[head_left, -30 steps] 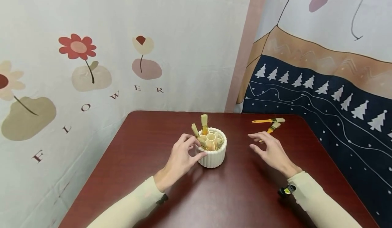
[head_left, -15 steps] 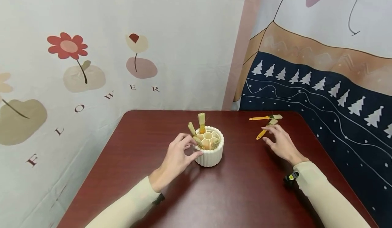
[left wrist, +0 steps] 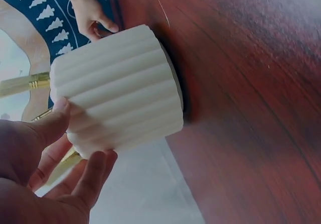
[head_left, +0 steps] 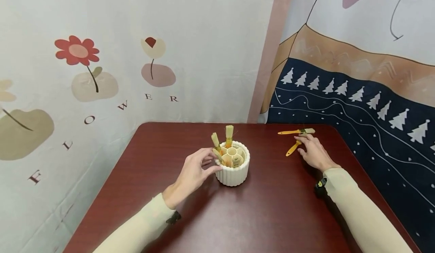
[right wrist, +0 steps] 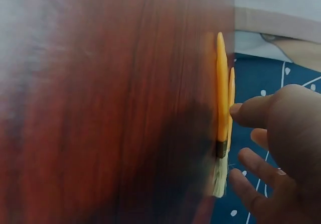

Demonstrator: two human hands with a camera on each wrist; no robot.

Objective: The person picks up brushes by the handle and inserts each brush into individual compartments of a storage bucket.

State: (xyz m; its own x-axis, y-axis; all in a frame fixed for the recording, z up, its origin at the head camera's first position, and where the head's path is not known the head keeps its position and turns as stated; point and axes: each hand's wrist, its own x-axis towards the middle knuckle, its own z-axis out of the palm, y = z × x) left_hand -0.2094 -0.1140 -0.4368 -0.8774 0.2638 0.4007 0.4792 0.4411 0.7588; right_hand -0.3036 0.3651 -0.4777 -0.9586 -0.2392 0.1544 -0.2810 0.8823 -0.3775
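A white fluted round holder point(head_left: 232, 176) with a divided insert point(head_left: 232, 151) stands on the table, several paintbrushes sitting bristles-up in it. My left hand point(head_left: 193, 170) holds its near left side, the thumb at the rim and the fingers round the side in the left wrist view. One brush point(head_left: 229, 134) rises from the back and another point(head_left: 215, 141) leans left. On the right, my right hand point(head_left: 316, 155) reaches over a yellow-handled paintbrush point(head_left: 293, 148) and covers its bristle end. In the right wrist view thumb and fingers are spread beside this brush point(right wrist: 221, 93).
A second yellow-handled paintbrush point(head_left: 289, 132) lies just beyond, near the back right of the dark red table point(head_left: 258, 207). Printed cloth hangings point(head_left: 210, 56) stand behind and beside the table edges.
My right hand has moved right and away from me, from beside the nearer paintbrush to over its bristle end. My left hand stays at the holder.
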